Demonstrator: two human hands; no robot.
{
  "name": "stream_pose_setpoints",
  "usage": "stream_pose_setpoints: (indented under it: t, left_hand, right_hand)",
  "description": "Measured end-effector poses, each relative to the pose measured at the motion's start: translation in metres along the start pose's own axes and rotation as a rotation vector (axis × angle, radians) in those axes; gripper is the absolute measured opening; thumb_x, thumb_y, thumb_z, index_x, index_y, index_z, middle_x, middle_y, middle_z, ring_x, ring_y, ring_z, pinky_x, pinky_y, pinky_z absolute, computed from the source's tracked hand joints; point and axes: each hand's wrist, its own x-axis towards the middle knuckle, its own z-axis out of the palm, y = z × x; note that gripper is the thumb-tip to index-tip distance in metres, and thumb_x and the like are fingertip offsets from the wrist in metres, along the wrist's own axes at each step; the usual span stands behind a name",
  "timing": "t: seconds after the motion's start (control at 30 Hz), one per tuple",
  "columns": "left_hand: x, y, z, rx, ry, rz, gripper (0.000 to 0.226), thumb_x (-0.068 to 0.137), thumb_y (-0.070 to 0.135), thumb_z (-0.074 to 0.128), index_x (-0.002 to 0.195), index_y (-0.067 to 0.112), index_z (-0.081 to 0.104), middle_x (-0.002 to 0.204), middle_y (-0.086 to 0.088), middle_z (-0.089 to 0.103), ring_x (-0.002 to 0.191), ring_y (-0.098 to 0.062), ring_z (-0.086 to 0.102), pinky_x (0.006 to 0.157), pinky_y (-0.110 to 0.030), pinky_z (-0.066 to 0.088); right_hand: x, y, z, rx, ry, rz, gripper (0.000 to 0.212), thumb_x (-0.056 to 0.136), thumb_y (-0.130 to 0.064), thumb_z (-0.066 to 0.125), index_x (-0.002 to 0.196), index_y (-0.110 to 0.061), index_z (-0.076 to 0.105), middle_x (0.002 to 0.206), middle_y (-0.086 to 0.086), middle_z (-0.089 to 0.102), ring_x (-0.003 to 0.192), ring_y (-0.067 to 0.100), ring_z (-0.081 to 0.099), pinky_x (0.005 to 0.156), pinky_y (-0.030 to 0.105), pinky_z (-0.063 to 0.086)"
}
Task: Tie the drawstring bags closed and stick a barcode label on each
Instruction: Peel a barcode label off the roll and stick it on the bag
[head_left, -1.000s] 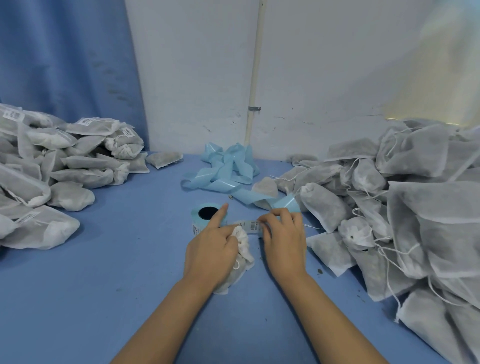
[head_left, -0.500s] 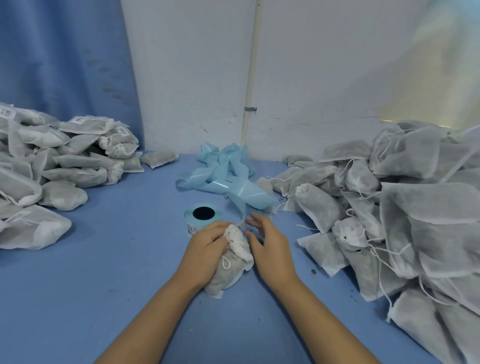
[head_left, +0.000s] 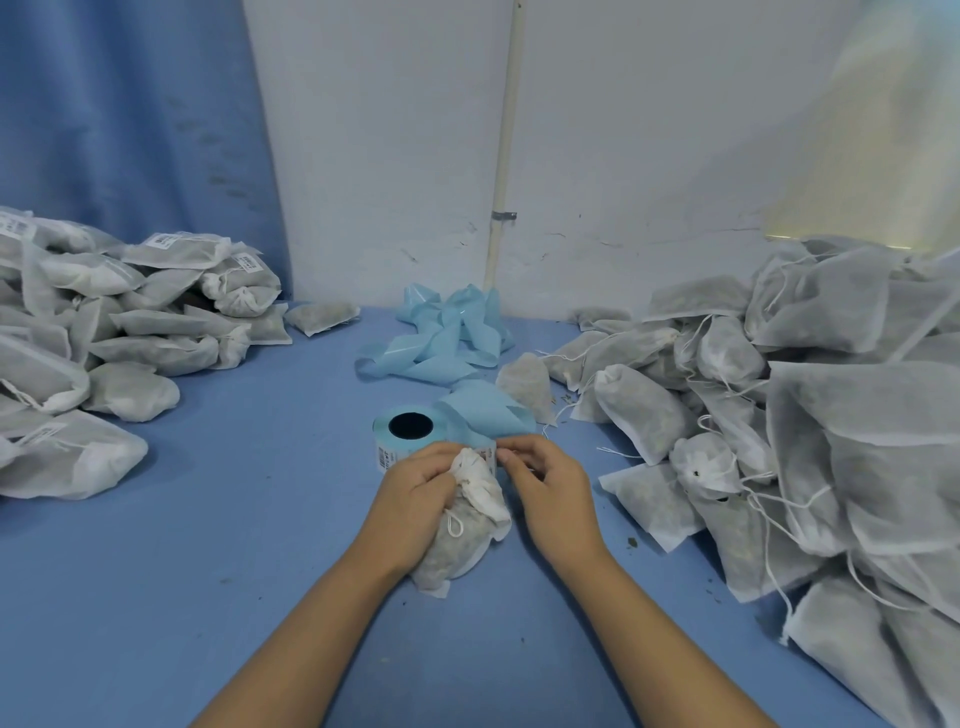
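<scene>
Gripping bag (head_left: 462, 525) w/ L hand (head_left: 415, 499), neck pointing away; R hand (head_left: 545, 493) fingers pinch label (head_left: 488, 455).

Bags (head_left: 470, 525): thin matt non-woven cloth, translucent, white cord. Liner (head_left: 447, 338): glossy smooth pale-blue paper. Table (head_left: 234, 545): smooth matt blue. Wall (head_left: 623, 156): matt, cracked.

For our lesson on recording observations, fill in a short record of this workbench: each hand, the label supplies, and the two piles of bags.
Left hand: grips the drawstring bag, which lies on the table
Right hand: pinches a barcode label at the bag's gathered top
Label roll: stands on end just behind the hands
Backing strip: loose blue heap behind the roll
Left pile: bags bearing labels
Right pile: bags with loose strings, no labels visible
</scene>
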Motion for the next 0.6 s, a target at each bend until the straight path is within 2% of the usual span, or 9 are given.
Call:
stream_pose_setpoints:
  t: [0.1,0.17,0.27,0.33,0.43,0.6]
  left_hand:
    - [0.0011,-0.0032,-0.0011,0.005,-0.015,0.010,0.050,0.077,-0.015,0.044,0.076,0.027,0.070,0.088,0.019,0.070,0.085,0.005,0.062,0.077,-0.006,0.043]
    - [0.0018,-0.0043,-0.0017,0.009,-0.030,0.007,0.053,0.076,-0.019,0.042,0.076,0.026,0.070,0.088,0.018,0.070,0.085,0.004,0.062,0.076,-0.007,0.043]
    - [0.0027,-0.0043,-0.0010,0.010,-0.039,-0.006,0.037,0.069,-0.002,0.044,0.076,0.024,0.071,0.087,0.014,0.071,0.085,0.001,0.062,0.076,-0.009,0.044]
    - [0.0031,-0.0050,-0.0007,0.015,-0.025,-0.013,0.035,0.060,0.006,0.043,0.074,0.023,0.071,0.088,0.011,0.071,0.087,-0.001,0.062,0.077,-0.011,0.044]
    - [0.0029,-0.0058,-0.0005,0.012,-0.018,-0.001,0.035,0.060,0.007,0.042,0.070,0.026,0.070,0.085,0.013,0.070,0.086,-0.003,0.062,0.079,-0.012,0.044]
    - [0.0019,-0.0009,0.0008,-0.027,-0.011,-0.021,0.036,0.058,0.005,0.041,0.061,0.029,0.068,0.078,0.015,0.068,0.079,0.000,0.060,0.075,-0.009,0.043]
  right_hand:
    - [0.0003,0.0001,-0.0008,0.042,0.004,0.006,0.012,0.089,-0.011,0.064,0.087,-0.022,0.066,0.084,-0.007,0.072,0.079,0.000,0.066,0.069,0.010,0.046]
    - [0.0004,0.0010,-0.0008,0.054,-0.003,0.019,0.011,0.088,-0.013,0.066,0.088,-0.024,0.067,0.084,-0.007,0.073,0.078,-0.001,0.066,0.068,0.009,0.046]
    - [0.0025,0.0034,-0.0010,0.031,0.003,0.027,0.012,0.088,-0.015,0.067,0.084,-0.026,0.068,0.083,-0.010,0.073,0.078,0.001,0.065,0.070,0.011,0.047]
    - [0.0040,0.0041,-0.0014,0.058,0.002,0.043,0.014,0.087,-0.013,0.067,0.080,-0.026,0.069,0.081,-0.010,0.073,0.078,0.004,0.065,0.071,0.013,0.048]
    - [0.0048,0.0035,-0.0020,0.108,-0.016,0.074,0.014,0.087,-0.014,0.068,0.079,-0.025,0.071,0.082,-0.010,0.074,0.081,0.005,0.066,0.073,0.014,0.048]
    - [0.0047,0.0006,-0.0047,0.141,-0.026,0.089,0.012,0.087,-0.014,0.068,0.080,-0.023,0.073,0.082,-0.011,0.074,0.077,-0.001,0.065,0.069,0.009,0.046]
